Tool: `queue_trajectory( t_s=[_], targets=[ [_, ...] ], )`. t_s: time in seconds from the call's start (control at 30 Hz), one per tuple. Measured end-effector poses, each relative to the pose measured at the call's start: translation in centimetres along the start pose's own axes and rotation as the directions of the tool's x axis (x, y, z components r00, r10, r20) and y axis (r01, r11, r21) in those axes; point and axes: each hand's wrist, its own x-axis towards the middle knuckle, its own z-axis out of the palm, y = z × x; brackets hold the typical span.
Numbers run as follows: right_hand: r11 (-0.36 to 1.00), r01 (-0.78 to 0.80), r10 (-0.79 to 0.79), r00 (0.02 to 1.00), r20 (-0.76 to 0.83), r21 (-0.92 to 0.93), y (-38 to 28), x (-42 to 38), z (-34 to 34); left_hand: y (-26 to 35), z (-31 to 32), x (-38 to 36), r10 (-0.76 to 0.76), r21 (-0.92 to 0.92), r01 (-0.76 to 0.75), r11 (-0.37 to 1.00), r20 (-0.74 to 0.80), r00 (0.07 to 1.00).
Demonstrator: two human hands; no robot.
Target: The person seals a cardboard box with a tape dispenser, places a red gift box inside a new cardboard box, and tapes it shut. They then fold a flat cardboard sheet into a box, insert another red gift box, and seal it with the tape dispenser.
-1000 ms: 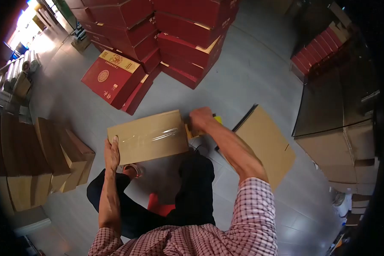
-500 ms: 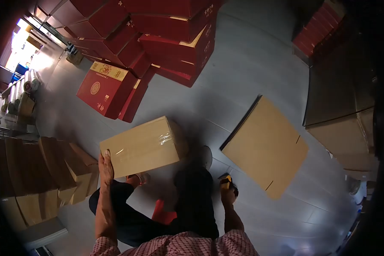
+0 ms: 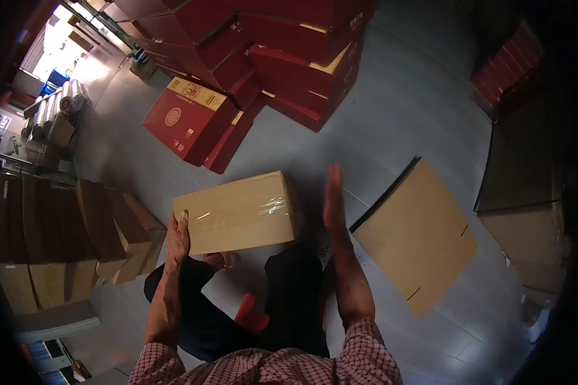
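Observation:
A taped cardboard box (image 3: pixel 237 215) sits in front of my knees, with strips of shiny clear tape on its upper face near the right end. My left hand (image 3: pixel 179 232) grips the box's left end, thumb on the upper face and the other fingers largely hidden at the side. To the right of the box, and apart from it, my right hand (image 3: pixel 333 196) is held with its fingers stretched out and holds nothing. A flat cardboard piece (image 3: pixel 417 237) with two short slits lies on the floor further right.
Stacked red gift boxes (image 3: pixel 289 70) stand ahead, with one patterned red box (image 3: pixel 185 122) at their near left. Brown cartons (image 3: pixel 70 231) line the left. More cardboard (image 3: pixel 523 237) stands at the right. A red object (image 3: pixel 252 313) lies between my legs on the grey floor.
My right hand has come up and forward beside the box; the yellow and black tool it held no longer shows. My left hand still holds the box. The whole view has shifted.

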Motion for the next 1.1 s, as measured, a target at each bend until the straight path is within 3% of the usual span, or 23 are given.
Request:
queue_trajectory(
  t_s=[0.07, 0.1, 0.17, 0.23, 0.3, 0.33, 0.4, 0.47, 0.57, 0.67, 0.77, 0.8, 0.87, 0.97, 1.03, 1.1],
  targets=[
    [0.992, -0.054, 0.031, 0.98, 0.198, 0.11, -2.9, 1.8, 4.8, 1.1, 0.6, -0.3, -0.01, -0.016, 0.01, 1.0, -0.019, 1.0],
    [0.982, -0.094, 0.041, 0.954, 0.298, 0.164, -4.1, 2.1, 7.1, 0.7, 0.1, -0.1, -0.014, 0.064, 0.017, 0.998, -0.042, 0.999],
    [0.996, -0.084, 0.066, 0.944, 0.325, 0.042, -4.6, 3.7, 8.9, -1.3, 0.1, 0.6, 0.084, 0.034, -0.081, 0.996, -0.074, 0.994],
    [0.953, -0.042, 0.087, 0.987, 0.138, -0.3, -3.1, 4.5, 8.1, -2.4, -0.6, 0.4, 0.035, 0.072, -0.031, 0.997, -0.065, 0.997],
    [0.913, 0.124, -0.063, 0.984, 0.165, -0.389, -5.9, 5.6, 8.7, -1.0, -0.1, 0.2, 0.06, 0.11, -0.049, 0.993, -0.107, 0.992],
    [0.879, 0.2, -0.126, 0.973, 0.194, -0.433, -8.3, 5.0, 9.1, -1.5, 0.2, 0.6, 0.153, 0.117, -0.14, 0.983, -0.112, 0.982],
    [0.801, 0.298, -0.189, 0.949, 0.252, -0.52, -11.0, 1.3, 9.7, -0.1, -0.2, 0.0, 0.055, 0.15, -0.039, 0.988, -0.103, 0.993],
    [0.166, 0.526, -0.405, 0.808, 0.429, -0.834, -12.8, 0.1, 11.0, -0.4, 0.0, 0.1, 0.023, 0.191, -0.002, 0.982, -0.106, 0.994],
    [0.105, 0.731, -0.464, 0.635, 0.617, -0.674, -12.3, -0.5, 13.5, 0.2, -0.2, -0.1, -0.004, 0.214, 0.019, 0.977, -0.073, 0.997],
    [0.177, 0.795, -0.423, 0.594, 0.685, -0.58, -12.2, -2.3, 17.6, -2.1, 0.0, 0.6, 0.091, 0.267, -0.059, 0.962, -0.108, 0.99],
    [0.264, 0.829, -0.333, 0.558, 0.76, -0.493, -13.8, -6.4, 24.0, -1.9, -0.9, 0.3, -0.036, 0.203, 0.047, 0.978, -0.058, 0.998],
    [0.286, 0.836, -0.371, 0.547, 0.75, -0.468, -12.9, -7.2, 26.1, -1.6, -0.8, -0.1, 0.062, 0.143, -0.047, 0.989, -0.102, 0.993],
    [0.331, 0.847, -0.418, 0.527, 0.74, -0.416, -12.0, -7.0, 27.4, -2.1, -1.0, -0.3, 0.066, 0.127, -0.052, 0.991, -0.11, 0.992],
    [0.141, 0.873, -0.34, 0.485, 0.806, -0.467, -14.6, -3.6, 21.3, -1.0, -0.7, 0.2, 0.032, 0.142, -0.013, 0.99, -0.132, 0.991],
    [0.048, 0.643, -0.275, 0.744, 0.609, -0.764, -14.8, -0.3, 15.2, -0.1, -0.5, -0.1, -0.015, 0.192, 0.04, 0.981, -0.129, 0.992],
    [0.102, 0.595, -0.249, 0.791, 0.558, -0.797, -15.3, -0.1, 13.7, 0.9, 0.2, 0.3, -0.044, 0.267, 0.07, 0.961, -0.101, 0.994]
  ],
)
